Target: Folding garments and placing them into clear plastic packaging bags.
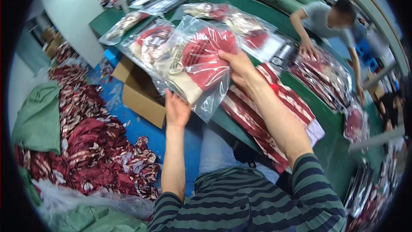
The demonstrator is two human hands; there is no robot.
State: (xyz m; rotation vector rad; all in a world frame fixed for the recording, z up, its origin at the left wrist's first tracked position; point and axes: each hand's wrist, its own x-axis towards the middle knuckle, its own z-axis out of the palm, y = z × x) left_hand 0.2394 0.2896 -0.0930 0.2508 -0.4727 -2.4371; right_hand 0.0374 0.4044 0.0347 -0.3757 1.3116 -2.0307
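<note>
The bag (210, 99), clear and holding a folded red and cream cloth (219, 45), is up in front of the person, above the near edge of the green table (332, 148). The right hand (241, 68) grasps its right side, thumb pressed on top and fingers hidden beneath, a clamp that seems to carry most of the load and wrinkles the plastic. The left hand (177, 111) is turned up at the bag's lower left edge, apparently to steady it, since such soft contents would likely sag from one side; whether its fingers pinch the plastic, I cannot tell. Beyond, more packs (150, 45) lie flat on the table, perhaps because limp cloth would not stand. Striped cloth (262, 122) lies under the right forearm, part of it hanging over the near edge. A cardboard box (143, 107) sits just beside the table, within easy reach on the left, while a big heap of cloth (96, 150) takes up the floor. Across the table, a co-worker (328, 21) has one hand (308, 49) on a larger bundle (324, 77) in clear plastic, seemingly steadying it.
</note>
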